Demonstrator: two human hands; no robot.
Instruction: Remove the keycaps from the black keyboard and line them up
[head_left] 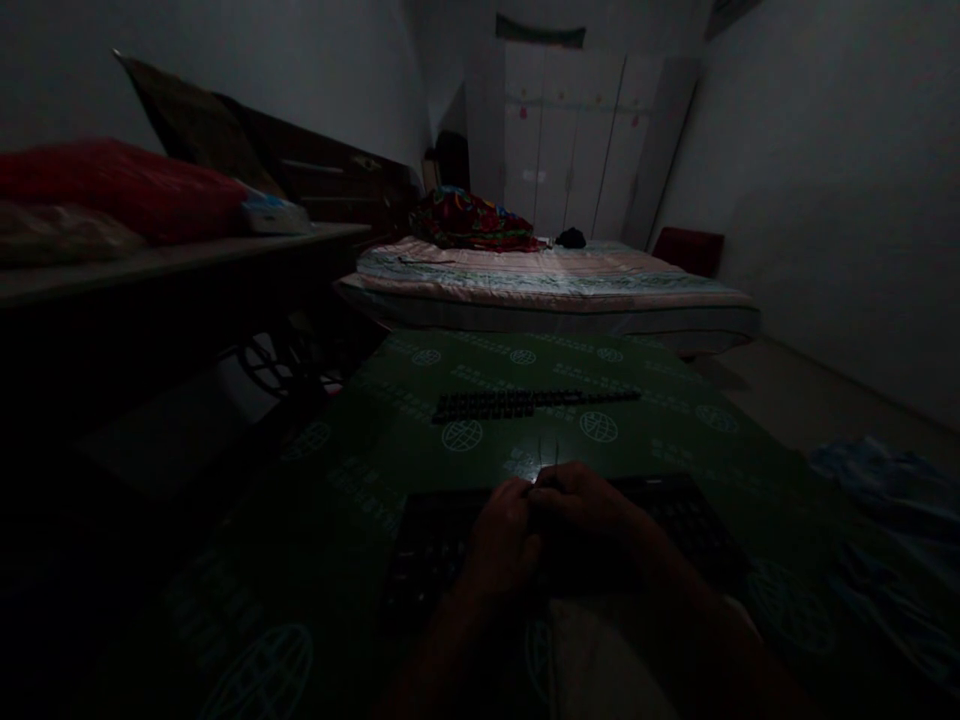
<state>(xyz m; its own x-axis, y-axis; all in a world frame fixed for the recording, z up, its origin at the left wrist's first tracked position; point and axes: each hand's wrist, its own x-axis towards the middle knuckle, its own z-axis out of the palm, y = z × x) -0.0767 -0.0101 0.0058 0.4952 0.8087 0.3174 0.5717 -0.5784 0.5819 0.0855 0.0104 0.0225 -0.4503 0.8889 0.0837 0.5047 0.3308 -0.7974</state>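
The room is very dark. My left hand [501, 540] and my right hand [592, 520] are pressed together over a dark keyboard-like slab [427, 560] lying on a green patterned tabletop [360, 440]. Both hands have their fingers curled in, pinching at something small where they meet; I cannot make it out. A small bright glint [538, 472] shows just beyond the fingertips. Farther back on the table lies a long dark strip of small black pieces [517, 403], apart from the hands.
A bed [555, 285] with a striped cover and a heap of colourful cloth [469, 222] stands beyond the table. A dark desk [172, 260] with red bedding is at left. White wardrobe [577, 150] at back. Blue cloth [885, 480] at right.
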